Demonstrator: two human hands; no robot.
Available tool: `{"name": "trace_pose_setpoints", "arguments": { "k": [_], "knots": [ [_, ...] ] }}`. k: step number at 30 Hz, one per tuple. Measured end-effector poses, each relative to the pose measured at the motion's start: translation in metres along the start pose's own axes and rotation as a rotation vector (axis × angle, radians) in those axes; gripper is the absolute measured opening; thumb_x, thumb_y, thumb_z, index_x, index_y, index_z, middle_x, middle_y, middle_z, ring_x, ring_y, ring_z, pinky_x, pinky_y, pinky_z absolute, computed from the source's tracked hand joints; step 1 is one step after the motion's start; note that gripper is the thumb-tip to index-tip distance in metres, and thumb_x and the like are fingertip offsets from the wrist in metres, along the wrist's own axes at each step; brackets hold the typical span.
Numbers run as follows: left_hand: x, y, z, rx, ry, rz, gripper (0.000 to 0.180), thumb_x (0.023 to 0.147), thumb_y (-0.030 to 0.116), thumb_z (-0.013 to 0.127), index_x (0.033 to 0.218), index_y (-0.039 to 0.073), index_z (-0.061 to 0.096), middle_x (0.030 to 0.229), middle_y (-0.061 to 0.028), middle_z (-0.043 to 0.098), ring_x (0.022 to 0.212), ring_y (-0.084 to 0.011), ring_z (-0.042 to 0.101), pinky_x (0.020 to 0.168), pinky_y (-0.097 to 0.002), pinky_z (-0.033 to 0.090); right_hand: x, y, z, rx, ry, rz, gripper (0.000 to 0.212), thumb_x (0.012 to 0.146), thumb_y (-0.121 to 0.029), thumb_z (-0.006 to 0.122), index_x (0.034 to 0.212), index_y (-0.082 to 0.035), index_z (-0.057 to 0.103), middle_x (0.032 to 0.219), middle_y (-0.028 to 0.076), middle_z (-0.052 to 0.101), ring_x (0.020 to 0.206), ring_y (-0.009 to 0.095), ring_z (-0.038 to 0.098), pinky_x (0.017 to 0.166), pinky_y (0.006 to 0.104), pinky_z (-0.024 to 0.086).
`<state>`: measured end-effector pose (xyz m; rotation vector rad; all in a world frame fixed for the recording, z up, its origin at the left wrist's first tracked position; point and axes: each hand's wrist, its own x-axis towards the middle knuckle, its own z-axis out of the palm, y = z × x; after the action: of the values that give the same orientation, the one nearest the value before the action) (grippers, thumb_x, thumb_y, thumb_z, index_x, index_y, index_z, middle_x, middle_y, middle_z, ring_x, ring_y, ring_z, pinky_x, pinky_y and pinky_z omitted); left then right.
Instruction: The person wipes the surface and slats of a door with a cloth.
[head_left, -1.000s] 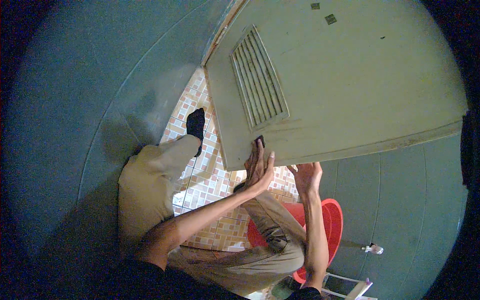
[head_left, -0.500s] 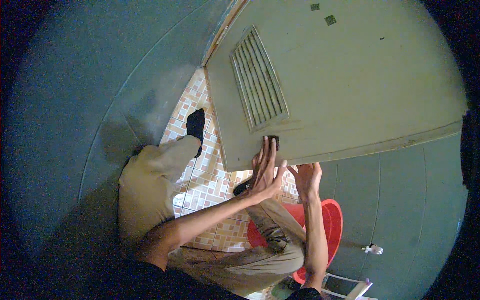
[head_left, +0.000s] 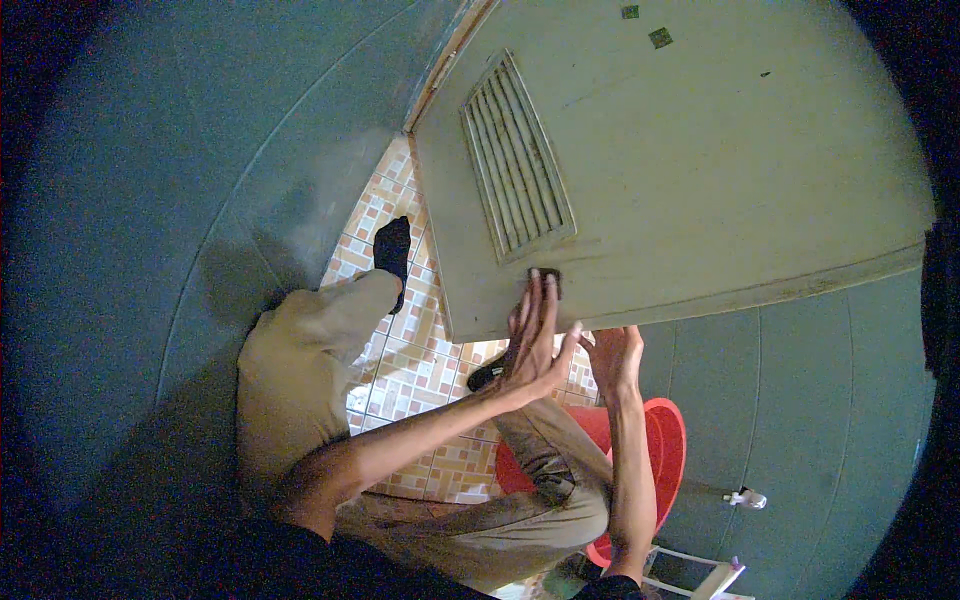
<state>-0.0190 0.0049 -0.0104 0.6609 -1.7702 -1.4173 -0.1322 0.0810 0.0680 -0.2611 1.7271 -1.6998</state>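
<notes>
Apparently, we have a small dark pad [head_left: 552,284] flat against the door [head_left: 720,170], just off the near end of the vent [head_left: 518,155]. We judge it light and soft, perhaps springy, with nothing fragile about it; if it is wet it may turn slippery, but we cannot tell. It seems best held flat, with the fingertips spread across its back and the thumb free to steady one side. Our left grip [head_left: 533,345] is nearly that: fingers long and almost straight, pressing the pad to the door rather than closing round it, thumb held well apart. Our right grip [head_left: 614,358] is at the door's edge, farther right of the vent and nearer us; its fingertips are partly hidden, so we cannot tell how firmly it holds.

Compared with a second ago, the pad sits farther right along the vent's near end, and our left thumb is closer to the right grip, which stays about where it is.
</notes>
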Motion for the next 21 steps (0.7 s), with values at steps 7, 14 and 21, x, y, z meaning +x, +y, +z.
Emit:
{"name": "trace_pose_setpoints", "arguments": {
  "k": [7, 14, 21],
  "knots": [
    [0.002, 0.015, -0.018, 0.037, -0.071, 0.271, 0.08, 0.103, 0.036, 0.052, 0.162, -0.003, 0.015, 0.167, -0.0334, 0.009, 0.152, -0.0499, 0.021, 0.119, -0.0615, 0.021, 0.006, 0.001, -0.01, 0.029, -0.145, -0.013, 0.049, 0.105, -0.046, 0.043, 0.141, -0.014, 0.054, 0.141, 0.006, 0.059, 0.131, 0.027, 0.053, 0.106, 0.0513, 0.042],
    [-0.001, 0.013, -0.011, 0.012, -0.07, 0.28, 0.079, 0.103, 0.034, 0.053, 0.162, -0.004, 0.016, 0.167, -0.0326, 0.01, 0.152, -0.0481, 0.022, 0.119, -0.0611, 0.021, 0.002, 0.0, -0.008, 0.028, -0.047, -0.094, 0.053, 0.104, -0.048, 0.043, 0.143, -0.013, 0.053, 0.143, 0.006, 0.057, 0.133, 0.027, 0.052, 0.109, 0.0535, 0.039],
    [0.002, -0.02, 0.005, -0.027, 0.003, -0.19, 0.077, 0.107, 0.042, 0.042, 0.163, 0.0, 0.011, 0.167, -0.0333, 0.01, 0.154, -0.0472, 0.017, 0.122, -0.0609, 0.016, 0.0, -0.001, 0.008, -0.06, -0.031, -0.005, 0.064, 0.103, -0.055, 0.04, 0.149, -0.011, 0.047, 0.155, 0.01, 0.047, 0.144, 0.029, 0.04, 0.115, 0.0623, 0.028]
  ]
}}
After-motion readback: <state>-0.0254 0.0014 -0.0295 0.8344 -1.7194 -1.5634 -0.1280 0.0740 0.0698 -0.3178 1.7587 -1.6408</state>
